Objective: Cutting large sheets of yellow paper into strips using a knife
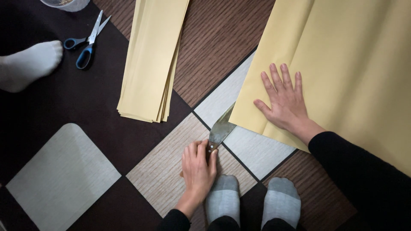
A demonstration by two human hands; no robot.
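My left hand (198,164) grips the wooden handle of a wide-bladed knife (221,127). Its metal blade points up and right, its tip slid under the folded edge of a large yellow paper sheet (351,55). My right hand (284,100) lies flat on that sheet near its lower left corner, fingers spread, pressing it to the floor. Both sleeves are black.
A stack of cut yellow paper strips (152,60) lies at top centre. Blue-handled scissors (87,40) rest at top left beside another person's white-socked foot (28,64). My grey-socked feet (252,201) sit at the bottom. A clear container (66,3) stands at the top edge.
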